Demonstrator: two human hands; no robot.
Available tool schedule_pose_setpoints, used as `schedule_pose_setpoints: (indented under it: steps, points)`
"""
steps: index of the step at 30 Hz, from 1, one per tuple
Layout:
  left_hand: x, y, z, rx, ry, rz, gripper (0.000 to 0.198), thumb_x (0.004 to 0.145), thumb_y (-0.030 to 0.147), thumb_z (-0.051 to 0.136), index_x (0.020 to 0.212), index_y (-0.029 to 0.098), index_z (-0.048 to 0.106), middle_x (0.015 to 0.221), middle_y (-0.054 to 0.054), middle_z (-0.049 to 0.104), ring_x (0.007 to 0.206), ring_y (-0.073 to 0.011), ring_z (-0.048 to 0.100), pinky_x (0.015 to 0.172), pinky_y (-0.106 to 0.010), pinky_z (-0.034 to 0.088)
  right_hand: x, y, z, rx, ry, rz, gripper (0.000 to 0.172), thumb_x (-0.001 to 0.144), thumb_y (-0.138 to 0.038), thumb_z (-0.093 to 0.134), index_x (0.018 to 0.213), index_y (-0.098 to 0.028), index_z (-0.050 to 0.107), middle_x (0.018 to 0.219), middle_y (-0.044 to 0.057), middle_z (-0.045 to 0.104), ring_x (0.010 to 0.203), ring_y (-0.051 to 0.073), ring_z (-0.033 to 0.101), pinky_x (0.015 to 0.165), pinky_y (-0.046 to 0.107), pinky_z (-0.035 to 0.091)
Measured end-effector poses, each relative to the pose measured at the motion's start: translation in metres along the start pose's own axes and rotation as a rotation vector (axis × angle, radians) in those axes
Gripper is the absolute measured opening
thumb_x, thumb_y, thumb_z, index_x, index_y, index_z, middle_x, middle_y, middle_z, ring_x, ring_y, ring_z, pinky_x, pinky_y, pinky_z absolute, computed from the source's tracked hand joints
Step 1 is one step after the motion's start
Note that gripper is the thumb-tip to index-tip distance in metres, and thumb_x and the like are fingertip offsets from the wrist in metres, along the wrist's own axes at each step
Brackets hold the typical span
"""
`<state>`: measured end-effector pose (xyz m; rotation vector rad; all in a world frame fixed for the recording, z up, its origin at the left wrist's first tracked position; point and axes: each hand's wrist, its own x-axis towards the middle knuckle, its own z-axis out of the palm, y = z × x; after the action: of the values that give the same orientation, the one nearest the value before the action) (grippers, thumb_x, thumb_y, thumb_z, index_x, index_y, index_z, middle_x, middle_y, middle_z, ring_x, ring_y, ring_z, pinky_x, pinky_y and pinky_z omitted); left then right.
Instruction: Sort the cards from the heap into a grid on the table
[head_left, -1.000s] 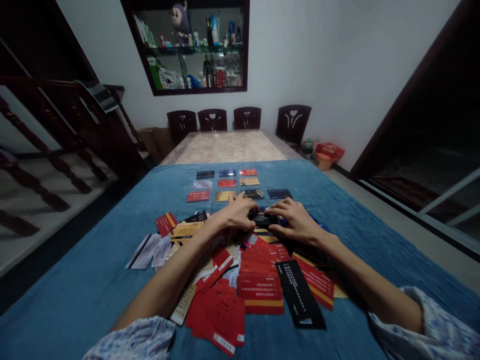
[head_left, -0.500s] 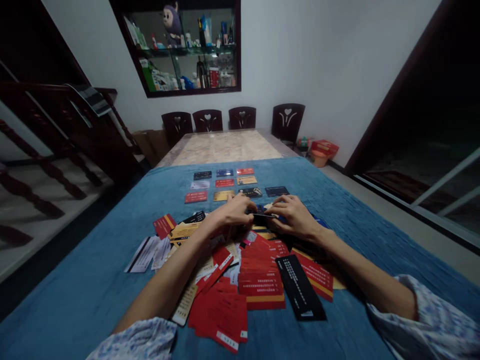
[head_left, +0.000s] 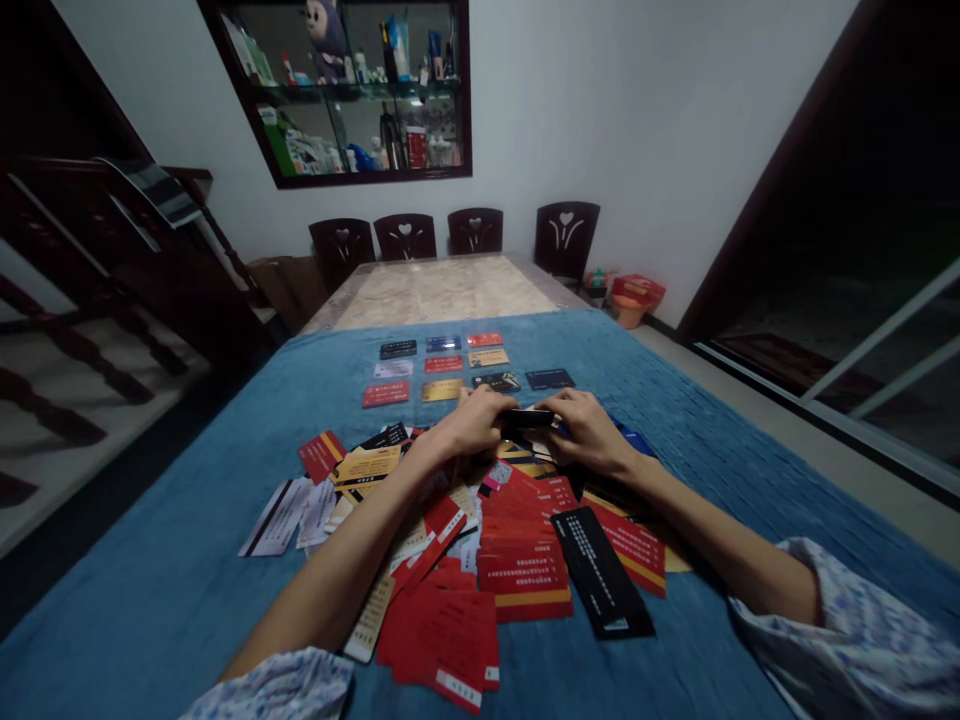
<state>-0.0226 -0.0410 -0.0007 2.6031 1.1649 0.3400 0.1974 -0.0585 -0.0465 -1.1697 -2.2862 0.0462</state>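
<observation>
Between my two hands a black card (head_left: pixel 528 419) is held by its ends, its dark face tilted toward me. My left hand (head_left: pixel 480 418) is closed on its left end, and my right hand (head_left: pixel 589 428) pinches the right end. Beneath and in front of them spreads a loose pile of cards: red cards (head_left: pixel 521 560), yellow cards (head_left: pixel 367 468), white cards (head_left: pixel 277 517) and a long black card (head_left: pixel 602 570). Past my hands lie rows of single cards, among them a gold card (head_left: pixel 442 390), a black patterned card (head_left: pixel 496 382) and a dark blue card (head_left: pixel 550 379).
A blue cloth (head_left: pixel 187 520) covers the near part of the table; its marble-like top (head_left: pixel 442 290) shows at the far end. Dark chairs (head_left: pixel 568 240) stand behind it. Left is a wooden stair railing (head_left: pixel 67 390); an orange bin (head_left: pixel 628 310) sits on the floor at right.
The black card has tipped up from nearly edge-on, so its dark face shows between my hands. The whole view has shifted slightly; the laid-out cards keep their arrangement.
</observation>
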Motion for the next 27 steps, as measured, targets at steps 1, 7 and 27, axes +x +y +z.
schedule_pose_setpoints:
  steps: [1, 7, 27]
  points:
    - [0.0, 0.001, 0.0, 0.016, -0.014, 0.012, 0.029, 0.084, 0.011, 0.05, 0.101, 0.02, 0.072, 0.095, -0.008, 0.071, 0.103, -0.0263, 0.056, 0.093, -0.042, 0.036, 0.0, 0.0, 0.0, 0.0, 0.002, 0.001, 0.021, 0.085, -0.024, 0.059, 0.102, -0.02, 0.071, 0.092, 0.01, 0.07, 0.089, 0.024, 0.06, 0.081, 0.038, 0.041]
    - [0.002, 0.008, 0.003, 0.069, -0.006, 0.045, 0.025, 0.09, 0.022, 0.049, 0.103, 0.019, 0.07, 0.102, -0.009, 0.069, 0.104, -0.0258, 0.055, 0.093, -0.042, 0.038, 0.001, -0.001, -0.003, -0.006, 0.033, -0.022, 0.02, 0.085, -0.028, 0.06, 0.101, -0.02, 0.07, 0.091, 0.009, 0.069, 0.09, 0.024, 0.058, 0.081, 0.037, 0.04]
    - [0.01, 0.004, 0.016, -0.453, 0.343, -0.098, 0.013, 0.067, 0.01, 0.059, 0.074, 0.013, 0.07, 0.073, 0.001, 0.069, 0.073, -0.0152, 0.062, 0.071, -0.024, 0.047, 0.004, -0.004, 0.0, 0.222, 0.091, 0.028, 0.011, 0.086, -0.028, 0.06, 0.083, -0.02, 0.067, 0.081, 0.006, 0.07, 0.082, 0.022, 0.056, 0.078, 0.037, 0.045]
